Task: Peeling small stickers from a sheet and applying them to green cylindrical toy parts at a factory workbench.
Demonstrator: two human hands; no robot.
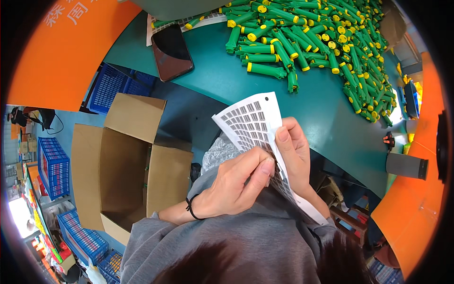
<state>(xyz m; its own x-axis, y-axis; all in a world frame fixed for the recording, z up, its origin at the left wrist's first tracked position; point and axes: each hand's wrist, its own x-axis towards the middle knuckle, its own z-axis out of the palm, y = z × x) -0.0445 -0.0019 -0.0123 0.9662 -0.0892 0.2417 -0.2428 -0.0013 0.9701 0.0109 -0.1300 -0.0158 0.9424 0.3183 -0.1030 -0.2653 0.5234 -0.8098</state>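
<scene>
At our far left stands a blue plastic crate [54, 168], and right of it an open brown cardboard box [85, 180]. A dark rectangular phone [172, 52] lies on the green tabletop [208, 71]. Our left hand [236, 182] has thumb and forefinger pinched together against the white sheet of small dark printed labels [250, 118]; we cannot tell whether a label is between them. The sheet is above our lap, its right edge clasped by our right hand [295, 151], thumb in front. Beyond are heaped green plastic tubes with yellow ends [302, 38], then a grey cylinder [406, 165].
</scene>
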